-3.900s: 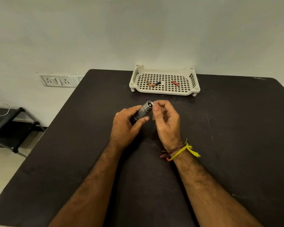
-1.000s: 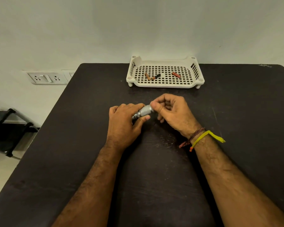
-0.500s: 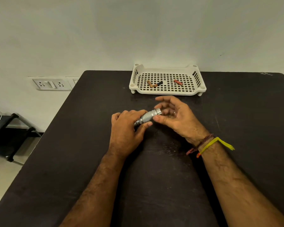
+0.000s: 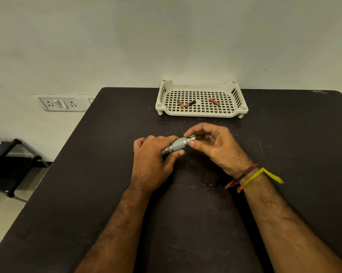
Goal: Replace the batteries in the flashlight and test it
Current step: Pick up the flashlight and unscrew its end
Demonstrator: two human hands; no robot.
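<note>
A small silver flashlight (image 4: pixel 177 145) with a knurled body lies nearly level just above the black table (image 4: pixel 99 190), near its middle. My left hand (image 4: pixel 152 157) wraps around its left half, hiding that end. My right hand (image 4: pixel 211 143) pinches the flashlight's right end between thumb and fingertips; the very tip is partly hidden by the fingers. Three small batteries lie in a white slotted tray (image 4: pixel 243 109) at the table's far edge: two copper-coloured ones (image 4: pixel 183 104) touching at the left, and a red one (image 4: pixel 214 101) apart to the right.
A white wall rises right behind the tray. A socket panel (image 4: pixel 62 104) is on the wall to the left. A low black stand (image 4: pixel 6 166) sits on the floor beyond the table's left edge. Threads and a yellow band circle my right wrist.
My right hand's fingers have curled back onto the flashlight's right end after being spread half a second ago. The flashlight stays in my left hand. The batteries in the tray have not moved.
</note>
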